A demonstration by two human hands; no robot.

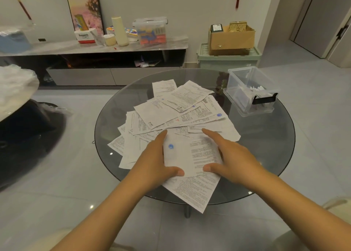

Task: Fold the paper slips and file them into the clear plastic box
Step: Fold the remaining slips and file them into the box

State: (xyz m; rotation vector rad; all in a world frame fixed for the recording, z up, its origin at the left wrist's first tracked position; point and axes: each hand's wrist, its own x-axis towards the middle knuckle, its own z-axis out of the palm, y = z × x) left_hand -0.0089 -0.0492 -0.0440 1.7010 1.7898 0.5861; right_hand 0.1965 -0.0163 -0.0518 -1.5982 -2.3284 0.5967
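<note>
A loose heap of printed white paper slips (176, 108) covers the middle of a round glass table (266, 146). On the near side lies one slip with a blue stamp (188, 154). My left hand (157, 159) presses its left edge with straight fingers, thumb on its near edge. From the other side, my right hand (231, 155) lies flat on its right edge, thumb on the near edge too. The clear plastic box (250, 91) stands open at the table's far right, with folded slips inside and a black clip on its front.
Another long slip (195, 192) overhangs the table's near edge. Beyond the table runs a low cabinet (95, 49) with bottles and a lidded box. A green crate (228, 59) carrying a cardboard box stands at the back right. Wrapped furniture (17, 91) is at the left.
</note>
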